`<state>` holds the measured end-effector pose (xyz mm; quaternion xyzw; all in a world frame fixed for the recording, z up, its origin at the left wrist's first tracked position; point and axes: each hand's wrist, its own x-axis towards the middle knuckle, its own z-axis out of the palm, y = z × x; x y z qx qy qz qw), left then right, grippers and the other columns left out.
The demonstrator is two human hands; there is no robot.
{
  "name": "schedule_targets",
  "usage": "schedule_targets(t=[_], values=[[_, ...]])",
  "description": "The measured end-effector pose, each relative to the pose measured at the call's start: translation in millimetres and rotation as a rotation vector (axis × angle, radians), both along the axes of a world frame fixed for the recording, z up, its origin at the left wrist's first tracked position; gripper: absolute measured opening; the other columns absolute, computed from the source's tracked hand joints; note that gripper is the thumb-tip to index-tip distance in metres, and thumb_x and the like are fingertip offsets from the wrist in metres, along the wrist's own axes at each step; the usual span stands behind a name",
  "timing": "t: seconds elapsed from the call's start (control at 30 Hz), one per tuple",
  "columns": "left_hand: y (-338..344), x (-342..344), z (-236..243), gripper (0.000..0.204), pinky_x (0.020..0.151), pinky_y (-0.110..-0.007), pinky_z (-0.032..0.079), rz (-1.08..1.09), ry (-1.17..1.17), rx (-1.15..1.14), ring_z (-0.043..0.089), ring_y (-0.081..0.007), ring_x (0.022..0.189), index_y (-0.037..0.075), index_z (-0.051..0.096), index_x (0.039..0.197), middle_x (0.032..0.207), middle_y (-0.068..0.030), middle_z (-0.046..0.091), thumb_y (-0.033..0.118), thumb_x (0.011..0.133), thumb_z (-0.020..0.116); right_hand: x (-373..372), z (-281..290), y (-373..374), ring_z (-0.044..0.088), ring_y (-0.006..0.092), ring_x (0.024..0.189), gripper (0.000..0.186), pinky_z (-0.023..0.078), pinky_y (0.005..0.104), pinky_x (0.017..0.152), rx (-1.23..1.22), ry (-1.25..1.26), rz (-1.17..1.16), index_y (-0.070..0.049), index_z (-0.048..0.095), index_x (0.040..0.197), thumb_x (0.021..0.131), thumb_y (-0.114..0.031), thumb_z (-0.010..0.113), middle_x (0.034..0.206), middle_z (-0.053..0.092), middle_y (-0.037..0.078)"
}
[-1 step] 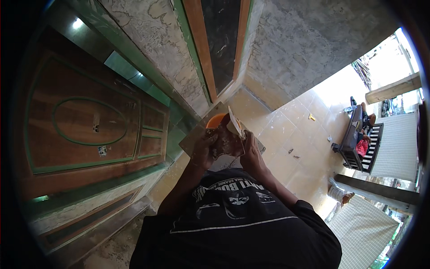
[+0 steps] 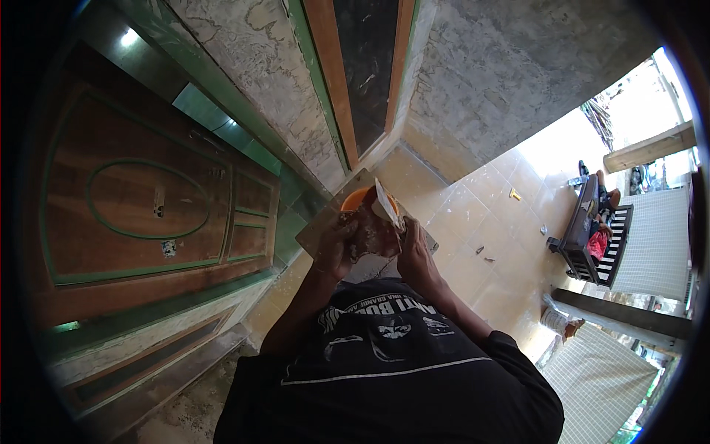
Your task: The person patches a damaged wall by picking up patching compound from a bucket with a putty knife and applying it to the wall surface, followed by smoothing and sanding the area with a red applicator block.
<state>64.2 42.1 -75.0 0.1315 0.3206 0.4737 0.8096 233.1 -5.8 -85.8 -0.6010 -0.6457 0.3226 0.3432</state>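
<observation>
My left hand (image 2: 336, 244) is closed on the left edge of a reddish-brown flat piece (image 2: 373, 237) spotted with white residue. My right hand (image 2: 414, 255) is closed at its other side, gripping it along with a pale flat strip (image 2: 386, 200) that sticks up beyond my fingers; whether the two are joined I cannot tell. Just beyond my hands is an orange round container (image 2: 355, 197), partly hidden by them, over a dusty square board (image 2: 312, 237).
A brown door with green trim (image 2: 126, 222) is at left, rough plastered walls (image 2: 481, 74) ahead. On the tiled floor (image 2: 473, 222) at right lie a yellow tool (image 2: 515, 194) and small scraps. A person (image 2: 600, 237) is on a dark bench (image 2: 573, 229), near posts (image 2: 621, 314) and checked sheets.
</observation>
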Motion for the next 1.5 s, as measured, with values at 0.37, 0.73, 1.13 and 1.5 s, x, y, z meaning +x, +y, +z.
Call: schedule_targets(t=[0.37,0.73,1.13,1.5], values=[[21.8,-37.9,28.4,0.022,0.069,-0.028,0.053,0.432,0.342,0.263,0.063,-0.017,0.076,-0.002,0.051,0.106,0.089,-0.0096,0.062,0.009,0.087,0.053,51.0,44.5,-7.0,0.043,0.0066,0.044,0.046,0.033,0.0213,0.039,-0.59,0.784,0.047,-0.004,0.051,0.086,0.091,-0.05,0.045,0.058,0.046,-0.001],[-3.6,-13.8,39.7,0.018,0.075,-0.028,0.048,0.238,0.904,0.563,0.06,-0.0158,0.082,-0.005,0.055,0.102,0.091,-0.013,0.063,0.002,0.086,0.054,52.7,34.4,-7.5,0.048,0.0096,0.047,0.052,0.038,0.0239,0.041,-0.723,0.655,0.158,-0.004,0.051,0.075,0.089,-0.054,0.044,0.058,0.049,0.002],[-4.7,-18.4,45.2,0.019,0.07,-0.035,0.052,0.009,1.315,1.072,0.065,-0.0303,0.085,-0.003,0.058,0.102,0.096,-0.0202,0.063,-0.002,0.084,0.053,60.9,31.0,-4.2,0.047,0.0088,0.047,0.048,0.036,0.0225,0.04,-0.775,0.759,0.12,-0.004,0.053,0.077,0.092,-0.049,0.043,0.057,0.048,0.001],[-2.6,-33.6,6.4,0.018,0.075,-0.033,0.052,-0.063,1.166,0.7,0.064,-0.0246,0.081,-0.003,0.057,0.1,0.09,-0.0152,0.064,-0.001,0.083,0.052,61.3,56.3,0.6,0.036,0.0065,0.036,0.046,0.028,0.0216,0.031,-0.691,0.847,0.12,-0.006,0.05,0.073,0.091,-0.048,0.045,0.05,0.041,-0.001]])
